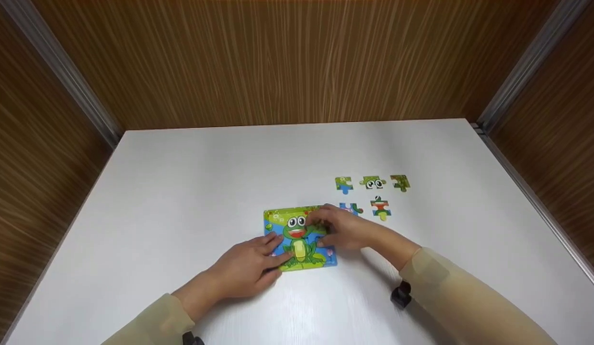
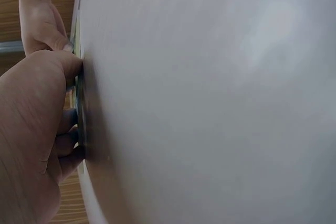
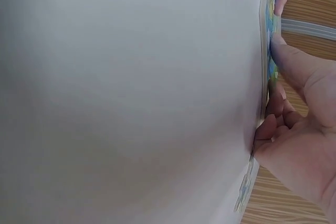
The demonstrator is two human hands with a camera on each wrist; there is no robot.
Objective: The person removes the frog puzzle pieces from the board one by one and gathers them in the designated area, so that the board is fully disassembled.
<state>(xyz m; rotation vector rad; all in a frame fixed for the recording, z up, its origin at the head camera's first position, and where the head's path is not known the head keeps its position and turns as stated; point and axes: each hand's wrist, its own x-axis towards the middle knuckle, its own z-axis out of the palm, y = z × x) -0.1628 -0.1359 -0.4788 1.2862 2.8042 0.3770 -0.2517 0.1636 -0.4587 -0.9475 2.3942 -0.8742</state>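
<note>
A square frog puzzle board point(image 1: 302, 264) lies flat on the white table, its frog picture partly covered by both hands. My left hand point(image 1: 246, 268) rests at the board's left side, its fairly straight fingers on the picture and its thumb by the front corner. From the right, my right hand point(image 1: 347, 229) reaches over the board with bent fingers. Its thumb and forefinger pinch a dark green puzzle piece point(image 1: 318, 230) at the picture's right side, mostly hidden by the hand. In the right wrist view, the thumb point(image 3: 294, 64) touches the board's top.
Loose puzzle pieces lie behind and right of the board: a green-blue corner point(image 1: 344, 184), an eyes piece point(image 1: 373, 183), a dark green corner point(image 1: 400, 182), a pink-blue piece point(image 1: 349, 208) and a mouth piece point(image 1: 381, 208). Wood-grain panels point(image 1: 297, 62) border the table.
</note>
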